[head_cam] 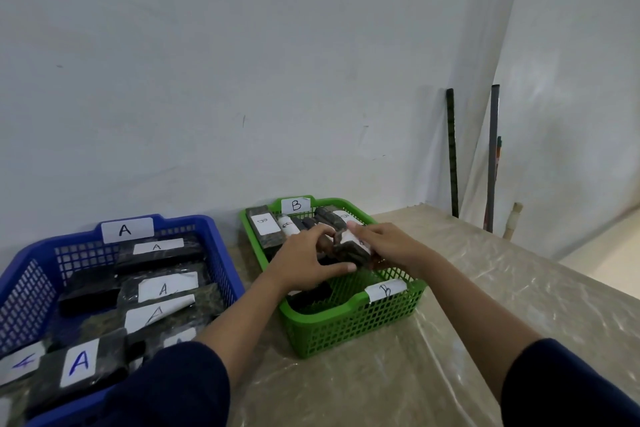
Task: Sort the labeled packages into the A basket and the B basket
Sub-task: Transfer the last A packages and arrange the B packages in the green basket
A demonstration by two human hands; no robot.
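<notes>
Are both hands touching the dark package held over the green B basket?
Touching. The head view shows the left hand and the right hand gripping opposite ends of the dark package above the green B basket.

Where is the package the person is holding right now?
In the head view, the package is right of centre, held between the left hand and right hand over the middle of the green B basket, right of the blue A basket.

Both arms reach forward in dark sleeves, forearms bare. The left hand (306,258) and right hand (384,242) meet, fingers (343,267) curled around a dark package (351,248) held between them.
</notes>
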